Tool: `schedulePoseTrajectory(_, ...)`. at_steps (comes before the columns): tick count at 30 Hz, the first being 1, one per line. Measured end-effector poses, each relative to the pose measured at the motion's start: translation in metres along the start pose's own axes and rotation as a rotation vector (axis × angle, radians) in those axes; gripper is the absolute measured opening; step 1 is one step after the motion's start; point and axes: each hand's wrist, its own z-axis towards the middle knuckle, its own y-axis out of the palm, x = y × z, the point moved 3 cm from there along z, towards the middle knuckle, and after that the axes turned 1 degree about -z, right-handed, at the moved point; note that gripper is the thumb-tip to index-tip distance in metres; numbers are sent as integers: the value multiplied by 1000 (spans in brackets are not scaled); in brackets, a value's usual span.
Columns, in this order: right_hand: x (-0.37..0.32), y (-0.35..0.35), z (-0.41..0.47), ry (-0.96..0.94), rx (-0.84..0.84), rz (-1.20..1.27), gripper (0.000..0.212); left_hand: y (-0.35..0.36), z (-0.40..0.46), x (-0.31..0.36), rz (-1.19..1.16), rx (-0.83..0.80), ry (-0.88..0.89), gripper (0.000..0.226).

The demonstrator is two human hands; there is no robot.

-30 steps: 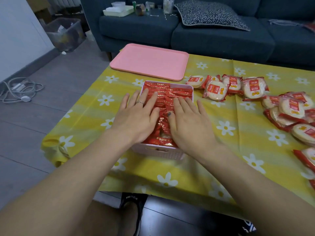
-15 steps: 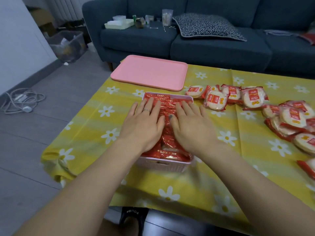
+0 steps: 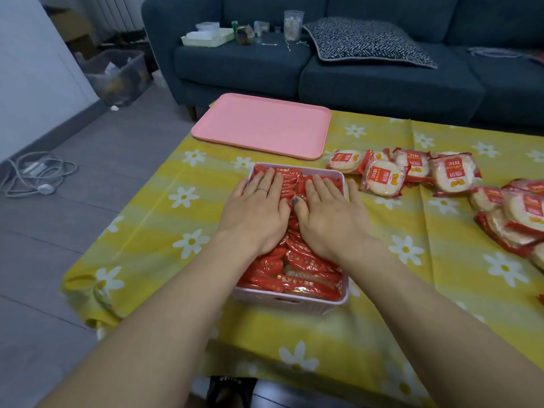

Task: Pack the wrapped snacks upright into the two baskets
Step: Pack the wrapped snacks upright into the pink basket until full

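A pale pink basket [image 3: 290, 303] sits on the yellow flowered tablecloth in front of me, filled with red-wrapped snacks [image 3: 297, 269] standing on edge. My left hand [image 3: 256, 213] and my right hand [image 3: 329, 213] lie flat, palms down and side by side, on top of the snacks in the basket's far half, fingers spread and holding nothing. More wrapped round snacks [image 3: 382, 178] lie loose on the table to the right, and a further pile [image 3: 518, 213] is at the right edge. Only one basket is in view.
A pink tray [image 3: 262, 125] lies at the table's far left corner. Behind the table stands a dark blue sofa [image 3: 382, 81] with a patterned cushion and small items on it. The table's left edge [image 3: 88, 278] drops to grey floor with cables and a bin.
Both flat hands have slid away from me along the tops of the packed snacks toward the basket's far end. The view has shifted slightly.
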Motion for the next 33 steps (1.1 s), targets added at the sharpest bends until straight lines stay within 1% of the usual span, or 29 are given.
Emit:
schedulePoseTrajectory(1,1,0,0,-2,21,-2,67,0,0,1,-12,-7,2,61)
schedulePoseTrajectory(3,-3,-5,-4,1,123,19,71,-2,0,1,-42,-5,7,61)
schedulePoseTrajectory(5,-11,-12,-14,15,218,112,78,-7,-1,-1,-64,7,12,60)
schedulePoseTrajectory(6,-18,-15,-19,20,240,176,80,-11,-3,-4,-70,5,11,59)
schedulePoseTrajectory(8,-30,-17,-30,34,213,315,77,-18,-10,-8,-77,-13,0,58)
schedulePoseTrajectory(10,-43,-15,-39,40,109,482,68,-21,-19,-11,-59,-41,-1,58)
schedulePoseTrajectory(12,-50,-10,-42,48,13,565,65,-17,-27,-13,-42,-62,0,59)
schedulePoseTrajectory(14,-51,-3,-43,36,-20,530,67,-10,-34,-15,-44,-113,-39,61)
schedulePoseTrajectory(16,-49,4,-42,4,-37,445,73,-4,-41,-16,-48,-142,-75,62)
schedulePoseTrajectory(18,-46,9,-42,-30,-36,373,84,-3,-45,-15,-48,-93,-65,61)
schedulePoseTrajectory(22,-40,11,-40,-23,-53,353,76,-4,-48,-13,-52,-7,-39,60)
schedulePoseTrajectory(24,-38,8,-41,-18,-35,403,74,-7,-49,-13,-57,6,-40,60)
schedulePoseTrajectory(26,-36,3,-44,-24,50,468,76,-11,-51,-11,-102,8,-37,61)
schedulePoseTrajectory(29,-34,-8,-52,-68,269,328,82,-15,-58,-2,-144,-6,-1,62)
schedulePoseTrajectory(30,-31,-10,-53,-56,305,284,81,-14,-60,1,-131,-15,6,62)
schedulePoseTrajectory(31,-27,-8,-55,-29,293,249,80,-13,-62,3,-107,-30,6,63)
schedulePoseTrajectory(33,-16,1,-54,27,173,149,78,-8,-65,5,-49,-44,0,65)
